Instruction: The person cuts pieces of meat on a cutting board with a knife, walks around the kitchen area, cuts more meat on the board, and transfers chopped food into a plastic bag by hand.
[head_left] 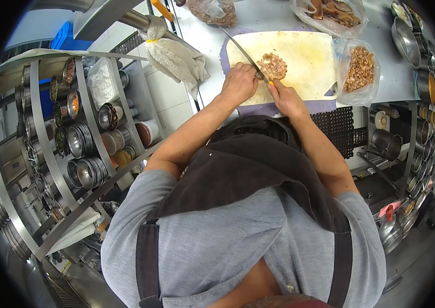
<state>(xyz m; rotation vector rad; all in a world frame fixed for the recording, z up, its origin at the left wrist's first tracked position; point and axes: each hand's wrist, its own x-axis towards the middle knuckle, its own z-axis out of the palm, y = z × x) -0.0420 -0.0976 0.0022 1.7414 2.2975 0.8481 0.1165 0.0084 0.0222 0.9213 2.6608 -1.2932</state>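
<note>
My right hand [287, 98] is closed round the yellow-orange handle of a long kitchen knife [245, 53]. Its blade slants away to the upper left across a cream cutting board [307, 51]. Beside the blade, on its left, my left hand [240, 83] rests on the board with fingers bent and together; whatever lies under the fingertips is hidden. A small heap of chopped meat [273, 66] sits just right of the blade. Under the board a purple cloth [261, 109] sticks out at the edges.
Clear plastic bags hold chopped meat [360, 71] right of the board, browned pieces [336, 14] behind it, and crumbly food [212, 11] at back left. A towel [173, 59] hangs left of the table. Shelves with metal bowls [91, 172] stand left; pans [406, 41] sit right.
</note>
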